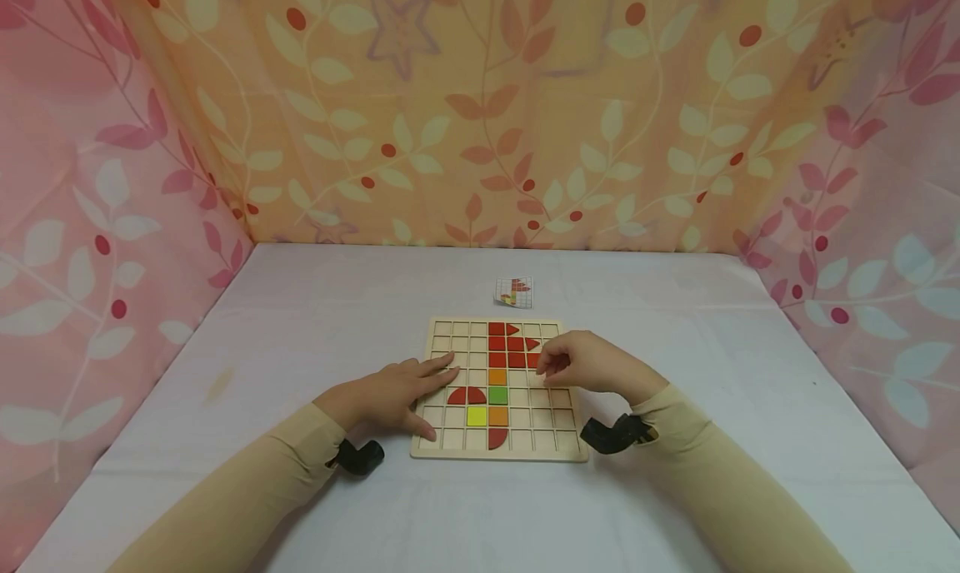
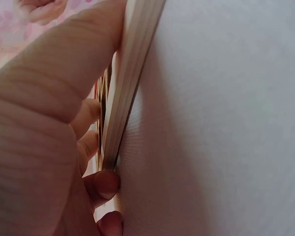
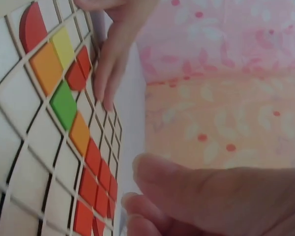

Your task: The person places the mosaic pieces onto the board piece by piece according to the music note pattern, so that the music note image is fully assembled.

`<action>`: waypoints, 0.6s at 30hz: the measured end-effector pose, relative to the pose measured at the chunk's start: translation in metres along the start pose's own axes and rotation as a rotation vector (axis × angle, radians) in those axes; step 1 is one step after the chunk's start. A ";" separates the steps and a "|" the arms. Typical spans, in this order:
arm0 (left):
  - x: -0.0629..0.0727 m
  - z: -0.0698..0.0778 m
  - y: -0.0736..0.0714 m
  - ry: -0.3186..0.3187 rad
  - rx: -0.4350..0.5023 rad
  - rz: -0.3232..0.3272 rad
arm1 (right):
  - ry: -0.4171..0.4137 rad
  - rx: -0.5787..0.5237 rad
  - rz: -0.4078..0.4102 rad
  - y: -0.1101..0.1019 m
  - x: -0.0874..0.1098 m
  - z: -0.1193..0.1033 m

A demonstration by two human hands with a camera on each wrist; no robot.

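A wooden grid board [image 1: 531, 445] lies on the table, holding red squares [image 1: 497, 360], red triangles [image 1: 532, 344], a green square [image 1: 497, 396], orange squares [image 1: 497, 377], a yellow square [image 1: 476, 416] and red rounded pieces [image 1: 497, 438]. My left hand [image 1: 386, 396] rests on the board's left side, fingers spread; in the left wrist view its thumb [image 2: 64, 59] lies against the board's edge. Over the right side, my right hand [image 1: 588, 362] bends its fingers beside the rightmost red square. Whether those fingers hold a piece is hidden.
A small printed card [image 1: 514, 292] with a coloured grid pattern lies behind the board. The white-covered table [image 1: 315, 290] is enclosed by floral cloth walls [image 1: 480, 115] at the back and sides. Black wrist devices [image 1: 362, 458] sit under both forearms.
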State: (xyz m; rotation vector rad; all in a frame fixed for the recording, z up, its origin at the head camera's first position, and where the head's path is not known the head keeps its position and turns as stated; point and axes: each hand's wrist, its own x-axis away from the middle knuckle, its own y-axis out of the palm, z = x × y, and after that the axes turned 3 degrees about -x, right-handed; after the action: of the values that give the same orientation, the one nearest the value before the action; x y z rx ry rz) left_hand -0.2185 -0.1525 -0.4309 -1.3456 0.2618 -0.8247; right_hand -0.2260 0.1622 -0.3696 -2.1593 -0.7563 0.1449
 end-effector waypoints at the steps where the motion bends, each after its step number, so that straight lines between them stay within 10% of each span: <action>1: 0.000 0.000 0.000 -0.002 0.002 -0.001 | 0.012 -0.007 0.003 -0.003 0.004 0.003; 18: 0.000 0.000 0.002 -0.014 0.011 0.013 | 0.158 -0.045 0.042 -0.054 0.075 0.060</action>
State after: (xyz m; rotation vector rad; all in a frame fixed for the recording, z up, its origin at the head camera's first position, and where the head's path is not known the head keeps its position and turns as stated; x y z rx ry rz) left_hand -0.2175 -0.1528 -0.4326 -1.3373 0.2543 -0.8051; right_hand -0.2111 0.2708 -0.3580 -2.2004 -0.6298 -0.0216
